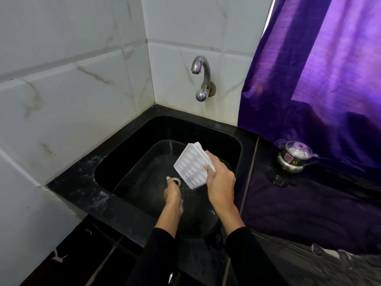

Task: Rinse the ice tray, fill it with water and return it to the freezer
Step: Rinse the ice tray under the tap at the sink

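Head: tilted ice tray (pixel 191 165) in right hand (pixel 220 182).

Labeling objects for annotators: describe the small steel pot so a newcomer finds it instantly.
Start at the black sink below the wall tap, then move right along the dark counter to the purple curtain. The steel pot stands at the curtain's foot. It is the counter's only shiny metal item, with a clear knobbed lid.
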### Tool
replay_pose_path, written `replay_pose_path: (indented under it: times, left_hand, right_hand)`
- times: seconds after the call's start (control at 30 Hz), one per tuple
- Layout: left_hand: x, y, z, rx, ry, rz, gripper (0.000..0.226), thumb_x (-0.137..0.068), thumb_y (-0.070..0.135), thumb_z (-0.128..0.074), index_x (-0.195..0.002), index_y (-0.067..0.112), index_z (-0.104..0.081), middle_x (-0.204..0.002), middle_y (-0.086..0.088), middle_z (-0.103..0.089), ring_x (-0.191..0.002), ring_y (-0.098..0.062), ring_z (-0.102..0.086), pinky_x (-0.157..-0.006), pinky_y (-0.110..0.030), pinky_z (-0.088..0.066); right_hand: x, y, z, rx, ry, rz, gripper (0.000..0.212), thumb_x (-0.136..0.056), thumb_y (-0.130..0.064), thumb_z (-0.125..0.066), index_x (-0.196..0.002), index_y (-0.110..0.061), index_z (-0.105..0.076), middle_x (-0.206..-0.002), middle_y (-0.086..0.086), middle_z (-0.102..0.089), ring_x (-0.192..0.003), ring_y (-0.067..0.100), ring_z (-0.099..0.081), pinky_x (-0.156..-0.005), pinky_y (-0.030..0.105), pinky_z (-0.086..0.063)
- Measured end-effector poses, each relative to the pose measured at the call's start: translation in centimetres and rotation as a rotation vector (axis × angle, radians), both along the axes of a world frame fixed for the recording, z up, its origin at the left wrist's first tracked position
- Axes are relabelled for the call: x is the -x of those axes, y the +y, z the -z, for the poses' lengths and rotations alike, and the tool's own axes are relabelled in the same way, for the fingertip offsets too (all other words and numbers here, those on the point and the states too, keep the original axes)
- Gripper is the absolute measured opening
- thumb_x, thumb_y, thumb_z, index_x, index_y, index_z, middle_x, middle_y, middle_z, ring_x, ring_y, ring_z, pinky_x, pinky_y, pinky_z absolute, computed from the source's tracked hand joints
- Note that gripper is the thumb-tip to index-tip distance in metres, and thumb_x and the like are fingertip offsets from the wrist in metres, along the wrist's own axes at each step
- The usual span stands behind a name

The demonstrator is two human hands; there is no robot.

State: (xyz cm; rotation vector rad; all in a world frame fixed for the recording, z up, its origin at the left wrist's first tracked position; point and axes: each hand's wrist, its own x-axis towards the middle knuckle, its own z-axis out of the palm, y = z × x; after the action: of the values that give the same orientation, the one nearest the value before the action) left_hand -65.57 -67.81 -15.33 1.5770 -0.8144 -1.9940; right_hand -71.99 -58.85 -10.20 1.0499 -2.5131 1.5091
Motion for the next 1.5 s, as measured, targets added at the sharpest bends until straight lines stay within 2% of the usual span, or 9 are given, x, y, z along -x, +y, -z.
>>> replay_pose_path:
  times: [0.27, 0.47, 0.6, 0.73, 0.9, 1.17, 1.33, 1.43, 1.5]
  left_hand:
    - [1.5, -0.2, -0.1, 0.068, -0.083, 0.077, 0.059, -0.1, 0.047, -0.029, -0.142, 0.007, -0.035, -0.147, -0.015, -0.038, -0.135, -0.033, -0.036, -0.109, -0.043, -0.03]
    - [2.5, -0.9, 0.2, 0.23, -0.19, 0.166, 0.061, -0.096, 0.055, -0.03, -0.136, 0.009, -0.04, -0.139, -0.012, -0.048, -0.124, -0.032, -0.047, -0.102, -0.044, -0.039]
    - [3.6, -1.1, -1.2, 0.387, -0.171, 0.246, 0.055, -0.098, 0.043, -0.04, -0.144, 0.014, -0.033, -0.142, -0.01, -0.044, -0.128, -0.03, -0.044, -0.105, -0.044, -0.038]
    - [5.1, 0.1, -2.6, 0.574, -0.134, 0.335, 0.037, -0.096, 0.028, -0.05, -0.128, 0.01, -0.055, -0.122, -0.005, -0.061, -0.107, -0.021, -0.057, -0.086, -0.033, -0.046]
    - [7.4, 3.0, -3.1, 0.546, -0.013, 0.462, 0.019, -0.092, 0.013, -0.057, -0.109, 0.013, -0.066, -0.088, 0.006, -0.066, -0.088, -0.015, -0.065, -0.084, -0.037, -0.056]
    - [10.0, 10.2, -3.0, 0.603, -0.069, 0.685, 0.023, -0.085, 0.01, -0.064, -0.107, 0.012, -0.07, -0.084, 0.0, -0.072, -0.082, -0.018, -0.07, -0.082, -0.037, -0.057]
    - [10.7, 13.3, -2.9, 0.649, -0.192, 0.738, 0.018, -0.082, 0.006, -0.067, -0.099, 0.01, -0.071, -0.086, 0.0, -0.07, -0.077, -0.015, -0.067, -0.069, -0.031, -0.057]
    - [10.7, 14.4, -2.7, 0.662, -0.275, 0.757, 0.01, -0.08, 0.006, -0.068, -0.083, 0.015, -0.069, -0.076, 0.005, -0.065, -0.071, -0.015, -0.064, -0.076, -0.038, -0.059]
    - [10.6, 14.8, -2.5, 0.669, -0.354, 0.784, 0.01, -0.079, 0.01, -0.071, -0.087, 0.015, -0.071, -0.084, 0.002, -0.068, -0.081, -0.019, -0.066, -0.082, -0.039, -0.058]
  right_hand:
    - [1.9, 1.0, 0.7, 0.038, -0.154, 0.141, 0.039, -0.092, -0.014, -0.057, -0.127, -0.03, -0.059, -0.105, -0.007, -0.069, -0.095, 0.007, -0.062, -0.08, 0.015, -0.046]
    - [3.8, 2.3, 0.4, 0.297, -0.519, 0.397, 0.027, -0.091, -0.017, -0.058, -0.116, -0.027, -0.063, -0.093, -0.011, -0.064, -0.095, 0.014, -0.061, -0.08, 0.025, -0.045]
    - [5.5, 4.1, 0.7, 0.46, -0.688, 0.472, 0.023, -0.093, -0.019, -0.055, -0.115, -0.025, -0.061, -0.103, -0.003, -0.065, -0.099, 0.019, -0.063, -0.079, 0.038, -0.055]
    - [7.2, 7.6, 0.4, 0.568, -0.766, 0.533, 0.023, -0.096, -0.017, -0.052, -0.118, -0.023, -0.055, -0.105, -0.003, -0.062, -0.096, 0.018, -0.062, -0.07, 0.033, -0.054]
    - [9.2, 13.5, 0.1, 0.578, -0.736, 0.609, 0.021, -0.096, -0.017, -0.052, -0.117, -0.022, -0.053, -0.104, -0.003, -0.061, -0.092, 0.016, -0.062, -0.062, 0.029, -0.051]
    - [10.8, 23.2, 1.7, 0.314, -0.568, 0.814, 0.026, -0.091, -0.022, -0.058, -0.114, -0.015, -0.064, -0.092, 0.0, -0.063, -0.087, 0.02, -0.058, -0.077, 0.031, -0.044]
    - [11.0, 27.5, 4.3, 0.191, -0.55, 0.819, 0.024, -0.086, -0.024, -0.065, -0.107, -0.017, -0.072, -0.086, 0.001, -0.073, -0.083, 0.021, -0.065, -0.076, 0.031, -0.048]
    - [10.9, 29.0, 5.4, 0.157, -0.547, 0.794, 0.023, -0.085, -0.024, -0.066, -0.107, -0.019, -0.073, -0.086, 0.001, -0.073, -0.085, 0.022, -0.066, -0.077, 0.032, -0.05]
    - [10.9, 29.6, 5.9, 0.114, -0.534, 0.789, 0.024, -0.085, -0.024, -0.066, -0.108, -0.019, -0.073, -0.084, 0.001, -0.073, -0.081, 0.021, -0.065, -0.072, 0.031, -0.048]
